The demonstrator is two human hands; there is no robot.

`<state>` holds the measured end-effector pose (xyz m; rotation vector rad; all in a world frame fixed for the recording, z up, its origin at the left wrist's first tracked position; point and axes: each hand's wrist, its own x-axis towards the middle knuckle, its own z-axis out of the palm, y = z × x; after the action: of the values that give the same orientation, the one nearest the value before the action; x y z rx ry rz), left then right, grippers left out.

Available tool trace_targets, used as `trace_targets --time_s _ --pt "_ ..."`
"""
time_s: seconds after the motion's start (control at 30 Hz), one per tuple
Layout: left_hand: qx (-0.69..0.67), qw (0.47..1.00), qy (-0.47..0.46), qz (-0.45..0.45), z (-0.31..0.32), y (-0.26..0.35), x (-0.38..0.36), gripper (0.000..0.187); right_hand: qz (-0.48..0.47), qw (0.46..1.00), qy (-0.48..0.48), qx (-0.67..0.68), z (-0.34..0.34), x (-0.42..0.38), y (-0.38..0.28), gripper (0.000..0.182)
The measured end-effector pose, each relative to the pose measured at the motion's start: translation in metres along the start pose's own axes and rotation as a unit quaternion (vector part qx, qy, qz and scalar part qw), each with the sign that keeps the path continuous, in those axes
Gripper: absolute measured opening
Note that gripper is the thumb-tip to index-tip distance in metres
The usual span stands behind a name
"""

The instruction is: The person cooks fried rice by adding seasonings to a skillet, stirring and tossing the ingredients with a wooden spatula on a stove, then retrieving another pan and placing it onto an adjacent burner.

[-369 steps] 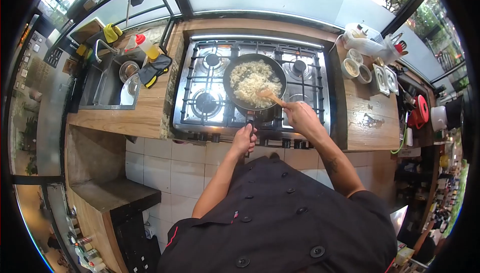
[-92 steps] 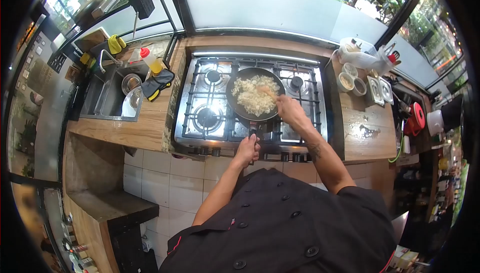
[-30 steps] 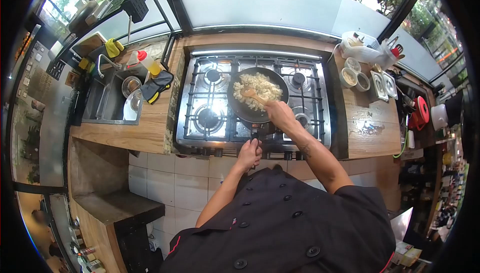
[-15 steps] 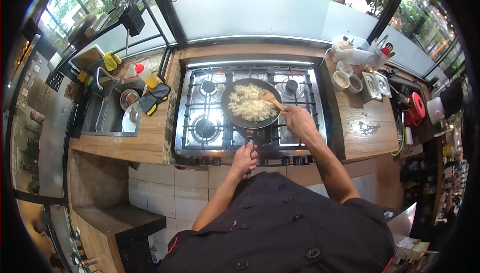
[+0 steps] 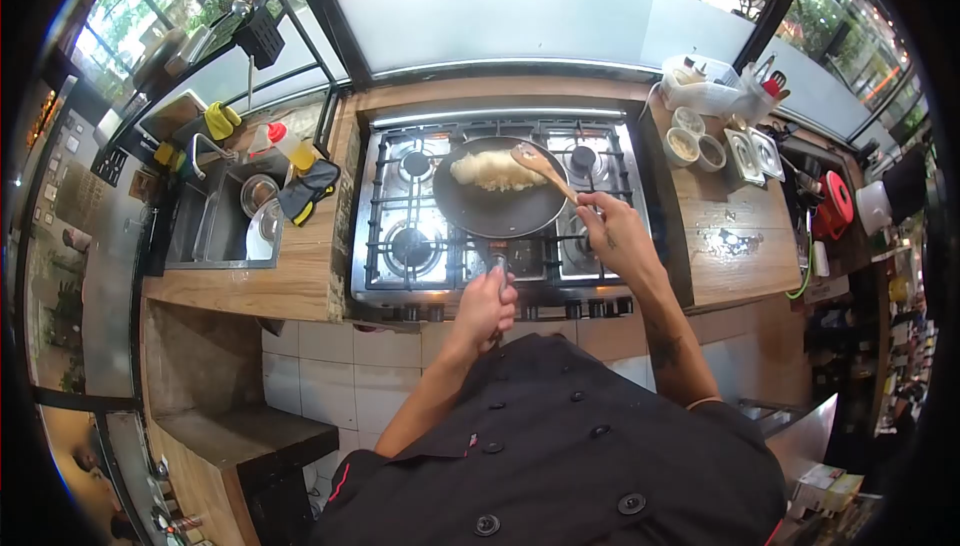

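Observation:
My left hand is wrapped round the handle of a dark frying pan over the gas stove. In the pan, pale chopped food like rice lies bunched along the far side, blurred by motion, leaving the near half of the pan's surface bare. A wooden spatula is gripped in my right hand, to the right of the pan. The spatula's head rests at the right end of the food. Both hands are closed.
The stove has black grates round the pan. Left of it, a squeeze bottle and dark gloves lie beside a sink. On the right counter are small bowls, metal containers and a wet patch.
The food has shifted from across the whole pan to a bunch at its far side. The pan looks tilted and raised at the far edge. The spatula has moved slightly up with my right hand.

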<state>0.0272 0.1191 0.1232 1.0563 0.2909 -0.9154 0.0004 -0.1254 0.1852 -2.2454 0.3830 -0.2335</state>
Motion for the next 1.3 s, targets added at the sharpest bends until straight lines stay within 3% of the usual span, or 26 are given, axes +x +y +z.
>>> trace_targets --time_s 0.13,0.23,0.33,0.43,0.47,0.5,0.6,0.73,0.83,0.93,1.03,1.1,1.17,1.2,1.3 --pt "-0.008 1.000 0.006 -0.003 0.007 0.013 0.040 0.029 -0.016 1.000 0.003 -0.027 0.002 0.012 -0.016 0.028" --pt "0.008 1.000 0.001 0.027 -0.008 -0.011 0.009 0.030 0.005 1.000 -0.012 -0.012 -0.009 0.009 -0.026 0.028" --pt "0.011 1.000 0.020 -0.001 -0.010 -0.022 -0.031 0.031 -0.013 0.999 0.027 -0.026 -0.012 0.006 -0.018 0.029" --pt "-0.001 1.000 0.001 0.015 -0.029 -0.043 0.017 0.033 0.076 0.996 -0.038 0.002 0.021 0.022 -0.002 0.029" --pt "0.025 0.999 0.002 0.027 -0.034 -0.052 0.034 0.032 0.019 0.998 -0.012 -0.056 0.045 0.031 0.020 0.029" --pt "0.028 0.999 0.000 0.029 -0.040 -0.060 0.049 0.032 0.031 0.996 -0.016 -0.080 0.062 0.037 0.026 0.028" --pt "0.023 0.999 -0.001 0.040 -0.054 -0.076 0.071 0.034 -0.030 0.997 0.012 -0.066 0.114 0.051 0.068 0.027" --pt "0.047 0.998 0.010 0.046 -0.066 -0.087 0.081 0.034 -0.029 0.989 -0.070 -0.124 0.119 0.055 0.080 0.023" --pt "0.036 0.999 -0.009 0.026 -0.073 -0.090 0.085 0.033 -0.008 0.986 -0.093 -0.137 0.105 0.063 0.052 0.022" --pt "0.019 0.999 -0.019 0.018 -0.068 -0.090 0.090 0.034 -0.101 0.986 -0.068 -0.115 0.149 0.086 0.078 0.025" --pt "0.038 0.999 -0.009 0.012 -0.067 -0.088 0.088 0.035 -0.114 0.983 -0.085 -0.117 0.150 0.084 0.081 0.024" --pt "0.039 0.999 0.018 0.016 -0.065 -0.085 0.085 0.037 -0.115 0.979 -0.100 -0.132 0.109 0.076 0.051 0.024" --pt "0.054 0.997 0.044 0.012 -0.063 -0.085 0.078 0.038 -0.025 0.987 -0.074 -0.139 0.081 0.059 0.036 0.025" --pt "0.070 0.995 0.069 0.011 -0.060 -0.083 0.076 0.039 0.020 0.982 -0.086 -0.169 0.081 0.058 0.052 0.025" --pt "0.084 0.992 0.097 -0.006 -0.044 -0.071 0.062 0.041 -0.020 0.986 -0.102 -0.130 0.085 0.056 0.083 0.025"
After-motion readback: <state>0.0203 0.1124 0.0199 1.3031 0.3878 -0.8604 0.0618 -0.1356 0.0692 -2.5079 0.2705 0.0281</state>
